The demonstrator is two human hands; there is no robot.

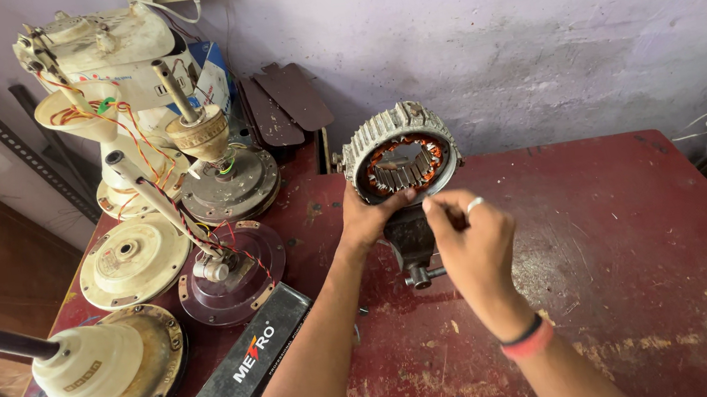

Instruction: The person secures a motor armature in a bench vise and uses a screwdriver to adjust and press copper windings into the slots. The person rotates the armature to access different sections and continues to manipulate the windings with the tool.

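The left hand [365, 219] grips the lower rim of a ribbed stator [400, 159], held upright above the red counter [627, 265] near the wall. The right hand [472, 243] is loosely curled just beside it, fingers [443, 208] pinched, perhaps on a thin wire. Fan motors [134, 259] and a black box [253, 365] lie to the left.

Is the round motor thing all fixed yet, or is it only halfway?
Looks midway. Done: the motor stator is stripped bare, its copper windings showing. In hand: the left hand steadies it over a small vise while the right hand works at its lower edge. Left: other fan motors lie open, wires loose.
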